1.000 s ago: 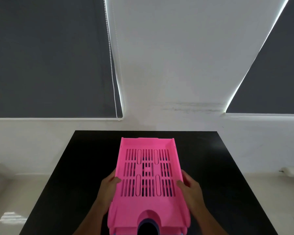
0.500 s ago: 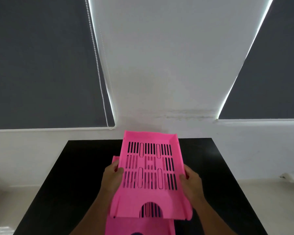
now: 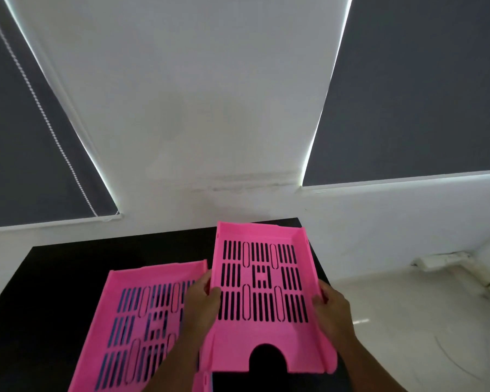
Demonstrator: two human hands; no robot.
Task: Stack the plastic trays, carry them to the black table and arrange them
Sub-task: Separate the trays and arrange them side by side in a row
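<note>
I hold a pink slotted plastic tray (image 3: 266, 332) by its two long sides over the right part of the black table (image 3: 77, 264). My left hand (image 3: 201, 304) grips its left edge and my right hand (image 3: 333, 309) grips its right edge. The tray's notched end faces me. To its left another pink tray (image 3: 130, 321) rests on the table, with a blue layer showing through its slots. My left forearm crosses over that tray's right side.
A white wall with two dark roller blinds (image 3: 425, 89) stands behind the table. A bead cord (image 3: 48, 125) hangs by the left blind. Pale floor and a white strip (image 3: 439, 260) along the wall lie to the right of the table.
The top pink tray has come off the stack and moved to the right in both hands. The tray beneath it is now uncovered on the left. My view has swung right.
</note>
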